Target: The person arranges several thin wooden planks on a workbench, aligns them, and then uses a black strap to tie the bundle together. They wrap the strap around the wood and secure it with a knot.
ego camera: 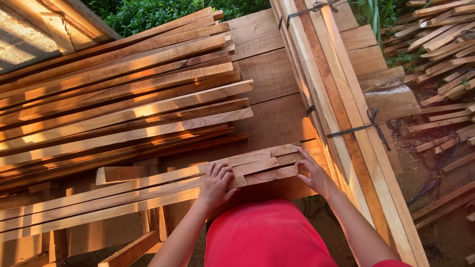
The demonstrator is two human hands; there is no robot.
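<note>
Across the plank bench (269, 74), near its front edge, lies a small stack of rough-sawn, pale wooden slats (247, 168), about four showing. Left hand (216, 184) presses flat on top, fingers spread; right hand (314, 174) cups the stack's end, fingers extended, not clenched.
</note>
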